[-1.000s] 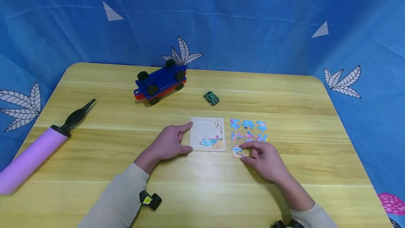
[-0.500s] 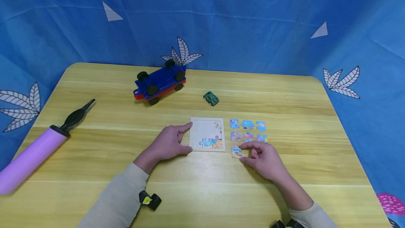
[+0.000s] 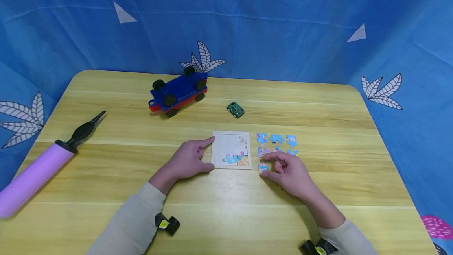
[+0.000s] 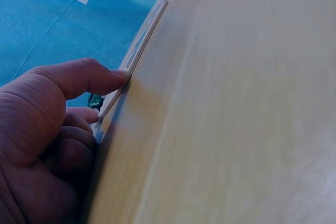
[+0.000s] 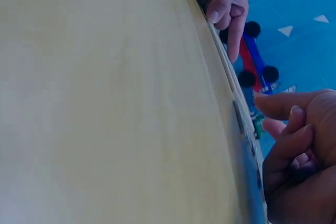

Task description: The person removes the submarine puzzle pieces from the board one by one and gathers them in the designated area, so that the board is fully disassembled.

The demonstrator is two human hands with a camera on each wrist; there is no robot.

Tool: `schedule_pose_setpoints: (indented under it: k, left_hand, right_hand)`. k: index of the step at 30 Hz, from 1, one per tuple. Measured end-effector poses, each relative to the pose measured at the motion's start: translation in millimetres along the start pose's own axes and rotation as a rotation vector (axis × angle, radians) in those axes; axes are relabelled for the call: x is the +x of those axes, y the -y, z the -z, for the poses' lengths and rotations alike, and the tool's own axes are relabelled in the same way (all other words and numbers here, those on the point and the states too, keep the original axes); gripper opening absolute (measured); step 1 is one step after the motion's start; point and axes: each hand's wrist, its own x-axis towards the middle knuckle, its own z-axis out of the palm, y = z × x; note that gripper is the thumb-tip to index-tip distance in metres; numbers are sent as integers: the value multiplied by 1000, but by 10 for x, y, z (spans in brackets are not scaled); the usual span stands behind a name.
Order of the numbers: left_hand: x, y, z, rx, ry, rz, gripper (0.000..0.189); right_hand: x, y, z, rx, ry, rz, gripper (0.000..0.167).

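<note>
A small square puzzle board (image 3: 224, 141) lies mid-table, with a few picture pieces fitted at its lower right. My left hand (image 3: 186, 160) touches its left edge, forefinger near the upper corner and thumb near the lower; the left wrist view shows the thumb (image 4: 113, 78) resting at the edge. To the right of the board, my right hand (image 3: 290, 172) is over a blue and sand-coloured puzzle piece (image 3: 262, 167), thumb at its near side and forefinger beyond its far side. That hand partly hides the middle row of loose puzzle pieces (image 3: 277, 139) behind it.
A green toy car (image 3: 235, 109) stands behind the board. Further left, a blue and red toy vehicle (image 3: 180, 91) lies with its wheels up. On the left lies a pink and black hand pump (image 3: 42, 176). A blue curtain (image 3: 269, 30) hangs behind the table.
My right hand has shifted left, from the piece's right edge to over it, covering more of the middle row. The left hand and the board keep their places.
</note>
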Motion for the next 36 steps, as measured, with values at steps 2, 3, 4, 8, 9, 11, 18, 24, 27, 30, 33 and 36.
schedule_pose_setpoints:
  k: [2,3,4,8,9,11,18,24,27,30,33,36]
  left_hand:
    - [1,3,0,1,1,0,86]
    - [2,4,0,2,1,-1,86]
    - [2,6,-1,1,1,-2,86]
    - [3,12,-2,-6,1,0,85]
    - [3,13,-2,-8,1,1,85]
    - [3,16,-1,-12,1,2,85]
    - [6,14,5,3,3,5,85]
    - [17,11,12,15,11,8,85]
    - [21,6,16,15,16,10,86]
    - [21,6,19,19,15,10,86]
    - [18,9,19,22,13,10,86]
    - [12,19,14,17,10,18,86]
  right_hand:
    - [58,46,-38,3,21,6,29]
    - [89,67,-60,7,33,7,30]
    - [119,88,-81,9,45,6,30]
    - [227,159,-160,44,93,17,31]
    - [249,173,-178,53,105,17,30]
    - [286,202,-211,61,126,14,29]
    - [412,294,-300,33,166,-5,25]
    - [521,332,-339,48,224,-28,27]
    - [557,343,-345,58,254,-41,28]
    - [574,358,-348,57,278,-49,28]
    - [583,366,-358,45,288,-51,27]
    - [581,366,-370,32,295,-50,25]
